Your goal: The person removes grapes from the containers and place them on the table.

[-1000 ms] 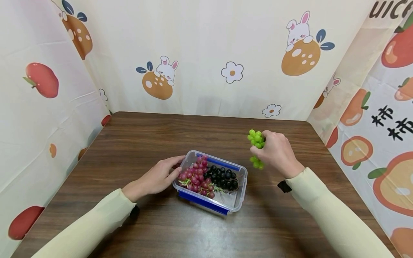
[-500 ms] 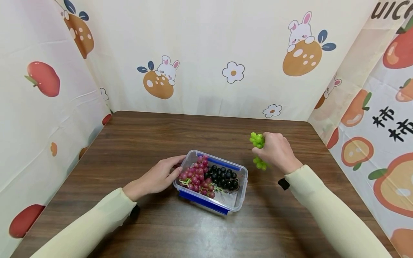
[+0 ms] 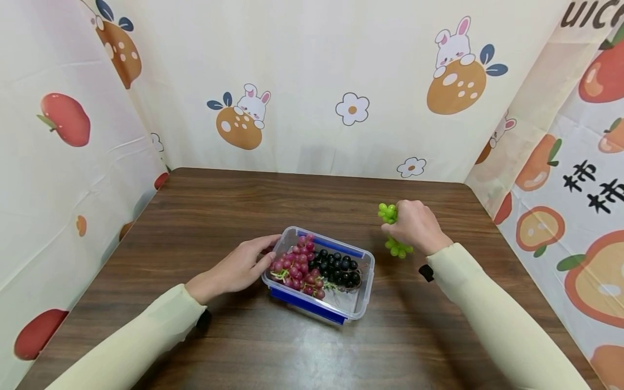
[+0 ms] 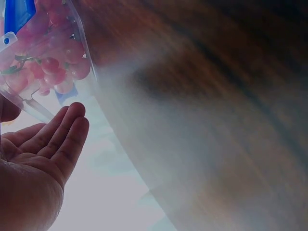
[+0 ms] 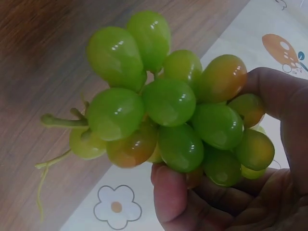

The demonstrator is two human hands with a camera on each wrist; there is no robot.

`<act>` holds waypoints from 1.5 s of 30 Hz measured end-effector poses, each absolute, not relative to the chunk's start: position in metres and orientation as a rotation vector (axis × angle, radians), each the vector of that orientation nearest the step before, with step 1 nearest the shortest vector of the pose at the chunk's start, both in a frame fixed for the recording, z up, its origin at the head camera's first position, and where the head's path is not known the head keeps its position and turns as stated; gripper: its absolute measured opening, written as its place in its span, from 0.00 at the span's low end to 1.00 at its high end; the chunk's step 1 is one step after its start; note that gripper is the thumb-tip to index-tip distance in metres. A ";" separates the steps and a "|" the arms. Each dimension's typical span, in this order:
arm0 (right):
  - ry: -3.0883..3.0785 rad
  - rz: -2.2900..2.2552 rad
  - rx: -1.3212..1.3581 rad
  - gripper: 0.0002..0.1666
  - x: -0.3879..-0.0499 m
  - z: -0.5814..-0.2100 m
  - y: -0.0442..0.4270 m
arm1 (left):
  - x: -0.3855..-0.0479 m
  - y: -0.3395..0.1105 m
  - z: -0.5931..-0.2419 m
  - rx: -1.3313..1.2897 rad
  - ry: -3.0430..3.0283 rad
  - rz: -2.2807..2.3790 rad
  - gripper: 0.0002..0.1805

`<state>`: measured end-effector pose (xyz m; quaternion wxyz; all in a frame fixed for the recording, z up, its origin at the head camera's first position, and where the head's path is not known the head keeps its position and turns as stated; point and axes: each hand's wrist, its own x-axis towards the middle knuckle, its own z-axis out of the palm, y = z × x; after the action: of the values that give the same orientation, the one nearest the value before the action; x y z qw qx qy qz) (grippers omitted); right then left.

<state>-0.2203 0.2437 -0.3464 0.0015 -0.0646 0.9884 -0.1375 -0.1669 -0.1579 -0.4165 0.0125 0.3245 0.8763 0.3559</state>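
Right hand [image 3: 415, 226] grips green grapes [image 5: 168, 102] at the box [image 3: 308, 306]'s two o'clock.
Left hand [image 3: 238, 266], fingers straight, touches it at ten o'clock.

A brown table [image 3: 234, 200] is bounded by a rabbit-print cloth [image 3: 302, 65] at 12 o'clock and fruit-print cloths [image 3: 44, 206] at 9 and 3. Glare [image 3: 317, 346] is reflected at 6.
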 end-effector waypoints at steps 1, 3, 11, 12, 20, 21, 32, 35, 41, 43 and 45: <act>3.096 -0.425 -0.200 0.17 -0.221 -0.347 0.244 | -0.167 -0.158 -0.417 1.011 2.729 1.109 0.26; 3.084 -0.411 -0.196 0.17 -0.222 -0.348 0.244 | -0.167 -0.158 -0.417 1.008 2.725 1.109 0.26; 3.042 -0.373 -0.187 0.19 -0.226 -0.355 0.244 | -0.167 -0.158 -0.416 1.009 2.731 1.106 0.26; 3.042 -0.369 -0.187 0.19 -0.226 -0.356 0.244 | -0.167 -0.158 -0.416 1.010 2.731 1.106 0.26; 3.041 -0.335 -0.193 0.18 -0.229 -0.366 0.242 | -0.167 -0.158 -0.417 1.009 2.728 1.113 0.26; 3.037 -0.329 -0.194 0.18 -0.229 -0.367 0.241 | -0.167 -0.158 -0.417 1.011 2.728 1.112 0.26; 2.999 -0.299 -0.172 0.20 -0.235 -0.376 0.236 | -0.166 -0.158 -0.416 1.009 2.717 1.126 0.26; 2.990 -0.297 -0.167 0.19 -0.237 -0.380 0.235 | -0.166 -0.158 -0.416 1.005 2.721 1.121 0.26; 2.980 -0.271 -0.145 0.20 -0.238 -0.382 0.232 | -0.167 -0.158 -0.416 1.002 2.727 1.114 0.26; 2.975 -0.259 -0.136 0.20 -0.238 -0.382 0.232 | -0.167 -0.158 -0.416 1.003 2.728 1.114 0.26; 2.965 -0.254 -0.128 0.20 -0.238 -0.383 0.231 | -0.167 -0.158 -0.416 1.004 2.726 1.114 0.26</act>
<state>-0.2381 0.2312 -0.3827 0.0814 -0.0429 0.9921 -0.0849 -0.1668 -0.1576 -0.4163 0.0150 0.3228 0.8761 0.3579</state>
